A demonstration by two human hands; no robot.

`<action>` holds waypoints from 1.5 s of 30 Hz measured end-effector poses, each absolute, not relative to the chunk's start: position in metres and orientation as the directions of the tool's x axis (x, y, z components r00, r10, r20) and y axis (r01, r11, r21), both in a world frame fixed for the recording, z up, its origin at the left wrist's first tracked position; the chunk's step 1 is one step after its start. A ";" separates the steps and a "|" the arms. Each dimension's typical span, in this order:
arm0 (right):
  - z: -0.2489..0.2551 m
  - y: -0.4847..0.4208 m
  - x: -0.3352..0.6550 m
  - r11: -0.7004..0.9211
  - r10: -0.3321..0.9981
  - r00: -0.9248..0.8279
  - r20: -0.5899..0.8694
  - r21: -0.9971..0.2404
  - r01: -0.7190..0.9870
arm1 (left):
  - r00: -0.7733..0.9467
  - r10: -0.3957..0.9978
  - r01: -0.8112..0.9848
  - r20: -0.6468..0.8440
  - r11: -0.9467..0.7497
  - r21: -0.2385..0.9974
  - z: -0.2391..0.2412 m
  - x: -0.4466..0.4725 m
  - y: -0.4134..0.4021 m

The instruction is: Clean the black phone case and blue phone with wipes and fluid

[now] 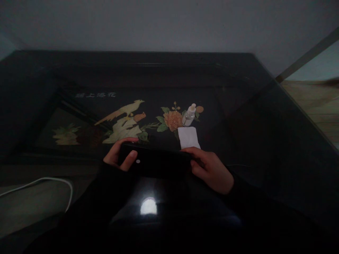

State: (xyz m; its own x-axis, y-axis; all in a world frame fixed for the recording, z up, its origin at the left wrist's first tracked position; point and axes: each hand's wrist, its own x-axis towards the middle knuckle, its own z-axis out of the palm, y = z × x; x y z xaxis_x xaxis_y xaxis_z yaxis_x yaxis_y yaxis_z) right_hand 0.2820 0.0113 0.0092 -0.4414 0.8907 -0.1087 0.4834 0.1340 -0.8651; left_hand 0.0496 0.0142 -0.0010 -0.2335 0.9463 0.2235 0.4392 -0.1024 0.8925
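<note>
while left hand (116, 153) and right hand (213, 171) grip a phone (161, 162), pad (189, 137) and bottle (188, 117) sit beyond.

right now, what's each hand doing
Left hand: closed, holding one end of the dark phone, thumb over its front.
Right hand: closed, holding the other end.

The one view looked out from the person's head, facing forward and down over the table (227, 84). The left hand (116, 155) and right hand (215, 173) sat close to it, in the lower middle of the frame, with dark sleeves (242, 188) coming in from the bottom. Farther off, it reached the table's far edge and the grey wall (159, 26) beyond.
</note>
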 end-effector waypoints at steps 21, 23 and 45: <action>0.022 0.004 0.277 0.128 0.913 -0.402 -0.071 -0.886 0.445 | -0.207 0.978 0.239 -0.016 0.066 0.969 0.000 0.037 0.010; 0.022 0.004 0.277 0.106 0.910 -0.406 -0.079 -0.904 0.414 | -0.214 0.976 0.246 -0.027 0.080 0.966 0.002 0.037 0.011; 0.029 0.019 0.282 0.303 0.950 -0.215 0.227 -0.840 0.451 | -0.220 0.975 0.104 0.023 0.001 0.995 -0.003 0.063 -0.001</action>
